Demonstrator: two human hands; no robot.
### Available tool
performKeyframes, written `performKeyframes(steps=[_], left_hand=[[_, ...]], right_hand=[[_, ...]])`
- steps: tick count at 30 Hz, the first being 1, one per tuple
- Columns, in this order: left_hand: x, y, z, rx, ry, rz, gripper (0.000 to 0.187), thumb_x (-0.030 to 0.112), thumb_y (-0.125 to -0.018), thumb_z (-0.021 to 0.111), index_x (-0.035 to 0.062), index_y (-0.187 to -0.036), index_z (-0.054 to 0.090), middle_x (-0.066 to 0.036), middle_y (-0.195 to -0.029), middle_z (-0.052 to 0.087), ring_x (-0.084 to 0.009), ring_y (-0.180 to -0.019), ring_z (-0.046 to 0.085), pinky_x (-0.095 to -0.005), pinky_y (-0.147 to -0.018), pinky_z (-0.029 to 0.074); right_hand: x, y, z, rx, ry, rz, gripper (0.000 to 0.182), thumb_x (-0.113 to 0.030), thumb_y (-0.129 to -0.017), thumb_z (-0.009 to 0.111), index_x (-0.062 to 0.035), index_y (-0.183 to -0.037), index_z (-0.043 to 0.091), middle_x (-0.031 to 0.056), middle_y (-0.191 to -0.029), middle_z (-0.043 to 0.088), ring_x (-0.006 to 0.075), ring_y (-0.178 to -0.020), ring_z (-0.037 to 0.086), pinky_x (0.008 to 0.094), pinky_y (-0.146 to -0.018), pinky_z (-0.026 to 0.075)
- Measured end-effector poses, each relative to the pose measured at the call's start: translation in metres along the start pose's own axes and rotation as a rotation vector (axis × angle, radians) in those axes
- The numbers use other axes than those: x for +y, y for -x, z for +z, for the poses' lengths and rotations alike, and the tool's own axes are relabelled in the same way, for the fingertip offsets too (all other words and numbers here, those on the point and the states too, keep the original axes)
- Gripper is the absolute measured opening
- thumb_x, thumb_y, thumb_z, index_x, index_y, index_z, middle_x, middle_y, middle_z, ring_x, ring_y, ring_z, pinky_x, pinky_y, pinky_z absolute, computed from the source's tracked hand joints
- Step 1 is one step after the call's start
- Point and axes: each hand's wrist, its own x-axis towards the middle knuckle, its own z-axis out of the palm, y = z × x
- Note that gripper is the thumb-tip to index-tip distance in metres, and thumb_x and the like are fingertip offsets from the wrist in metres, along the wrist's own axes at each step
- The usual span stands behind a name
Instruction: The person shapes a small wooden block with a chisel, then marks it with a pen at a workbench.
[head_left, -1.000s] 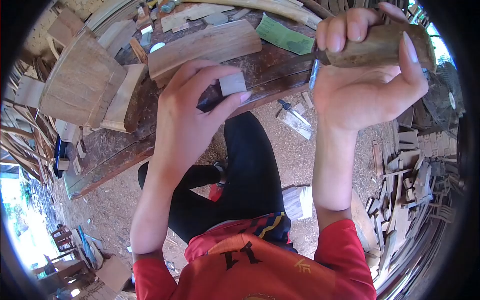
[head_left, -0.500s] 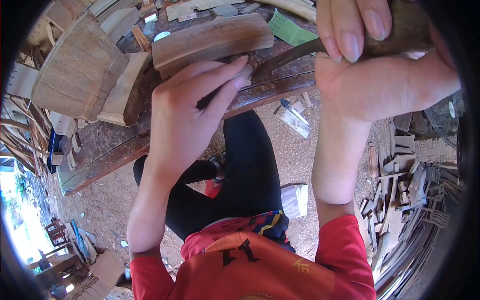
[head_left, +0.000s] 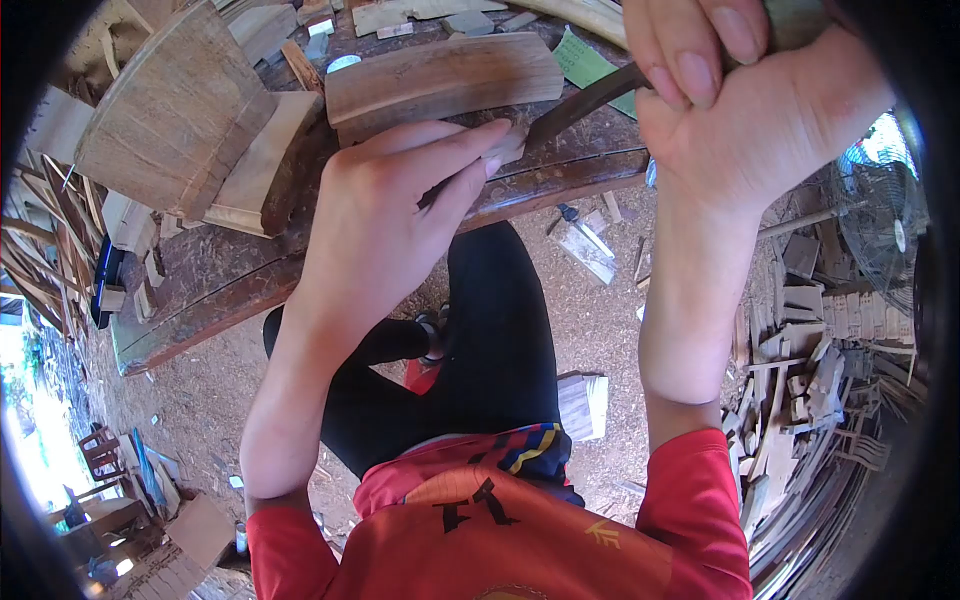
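Head view, left hand (head_left: 385, 205) part-hiding block (head_left: 511, 146), tool handle (head_left: 794, 22) cropped

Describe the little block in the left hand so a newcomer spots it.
Find the dark brown bench across the upper view, then the left hand over its near edge. Pinched there is the small pale block, by the end of the dark tool in the right hand. Unlike the long curved piece of wood behind, it is short and held.
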Motion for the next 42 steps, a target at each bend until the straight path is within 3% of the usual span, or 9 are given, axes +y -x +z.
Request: performKeyframes(steps=[8, 12, 15, 18, 23, 42], left_hand=[[-0.002, 0.004, 0.01, 0.096, 0.024, 0.054, 0.031, 0.008, -0.091, 0.077, 0.0085, -0.123, 0.078, -0.01, -0.098, 0.076, -0.0222, -0.085, 0.072, -0.0316, -0.078, 0.057], [-0.004, 0.008, 0.014, 0.117, 0.029, 0.077, 0.032, 0.007, -0.091, 0.078, 0.0083, -0.122, 0.079, -0.009, -0.095, 0.074, -0.022, -0.082, 0.07, -0.0319, -0.077, 0.056], [-0.005, 0.004, 0.014, 0.144, 0.046, 0.087, 0.032, 0.006, -0.09, 0.078, 0.0081, -0.122, 0.079, -0.01, -0.094, 0.074, -0.0222, -0.081, 0.069, -0.0323, -0.076, 0.055], [-0.005, 0.008, 0.014, 0.141, 0.041, 0.088, 0.032, 0.006, -0.089, 0.078, 0.0079, -0.121, 0.079, -0.009, -0.093, 0.074, -0.0226, -0.08, 0.068, -0.0329, -0.077, 0.055], [-0.007, 0.006, 0.015, 0.154, 0.043, 0.091, 0.031, 0.006, -0.089, 0.078, 0.0074, -0.12, 0.079, -0.009, -0.091, 0.074, -0.0234, -0.081, 0.067, -0.0337, -0.078, 0.054], [-0.011, 0.008, 0.017, 0.188, 0.028, 0.12, 0.031, 0.006, -0.088, 0.078, 0.0071, -0.119, 0.079, -0.008, -0.09, 0.073, -0.0237, -0.079, 0.067, -0.0341, -0.076, 0.055]], right_hand=[[-0.007, -0.007, 0.012, -0.065, 0.061, 0.057, 0.046, -0.049, -0.107, 0.038, -0.0106, -0.085, 0.05, -0.0038, -0.048, 0.036, 0.0071, -0.031, 0.03, 0.0276, -0.026, 0.025], [-0.019, 0.0, 0.034, -0.073, 0.184, 0.269, 0.05, -0.051, -0.108, 0.036, -0.0111, -0.082, 0.05, -0.0043, -0.046, 0.035, 0.0061, -0.031, 0.027, 0.0273, -0.024, 0.022], [0.01, 0.0, 0.02, 0.013, 0.048, 0.106, 0.052, -0.053, -0.109, 0.033, -0.0125, -0.081, 0.048, -0.0047, -0.047, 0.032, 0.0051, -0.032, 0.026, 0.025, -0.024, 0.021], [0.01, -0.005, 0.003, -0.071, -0.09, 0.072, 0.052, -0.053, -0.109, 0.032, -0.0124, -0.081, 0.047, -0.0046, -0.047, 0.032, 0.0061, -0.032, 0.027, 0.0251, -0.025, 0.022], [-0.007, 0.002, 0.028, -0.113, 0.141, 0.039, 0.05, -0.052, -0.108, 0.032, -0.0117, -0.08, 0.042, -0.0012, -0.047, 0.033, 0.0095, -0.031, 0.025, 0.028, -0.027, 0.021], [-0.018, -0.009, 0.044, -0.125, 0.127, 0.265, 0.041, -0.042, -0.107, 0.033, -0.0115, -0.081, 0.044, -0.0004, -0.046, 0.033, 0.0104, -0.03, 0.024, 0.028, -0.029, 0.021]])
